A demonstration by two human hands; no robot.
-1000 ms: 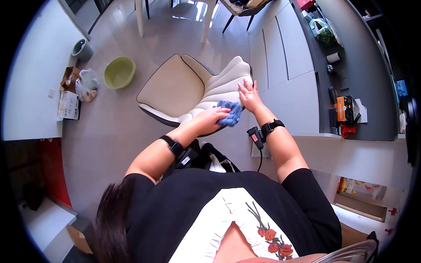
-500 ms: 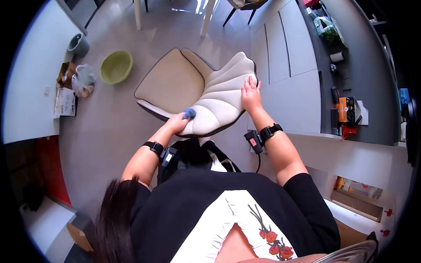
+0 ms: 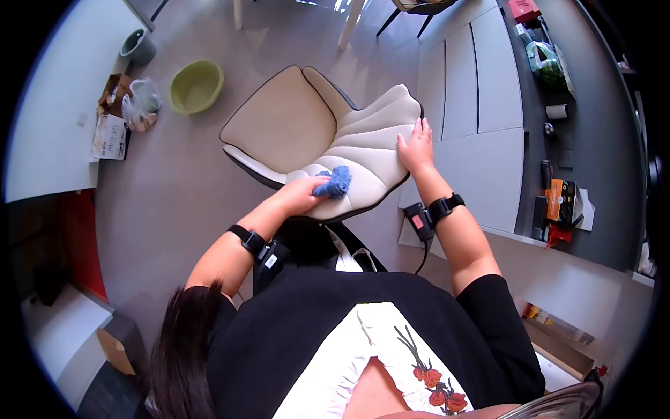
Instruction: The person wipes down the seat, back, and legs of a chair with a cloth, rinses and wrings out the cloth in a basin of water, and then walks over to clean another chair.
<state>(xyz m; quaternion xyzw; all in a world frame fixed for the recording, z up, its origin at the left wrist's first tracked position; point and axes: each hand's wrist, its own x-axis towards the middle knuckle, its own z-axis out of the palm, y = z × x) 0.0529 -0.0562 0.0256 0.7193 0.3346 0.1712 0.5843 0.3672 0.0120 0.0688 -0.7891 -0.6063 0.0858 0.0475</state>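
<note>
In front of me stands a cream padded chair (image 3: 283,119) with dark edging, its ribbed backrest (image 3: 370,150) nearest to my body. My left hand (image 3: 301,195) is closed on a fluffy blue cloth (image 3: 338,182), which lies against the lower left part of the backrest. On the right, my right hand (image 3: 417,148) rests on the backrest's outer edge, fingers stretched out and holding no separate thing. A black strapped device sits on each of my forearms.
On the floor at the left are a green basin (image 3: 196,88), a grey bin (image 3: 138,47), a plastic bag (image 3: 142,98) and a white box (image 3: 109,137). White cabinets (image 3: 467,164) border the right side, beside a dark counter (image 3: 593,174) bearing several small items.
My left hand has moved right along the backrest with the blue cloth, and more of the cloth shows now. The right hand stays at the edge. The whole view has shifted slightly.
</note>
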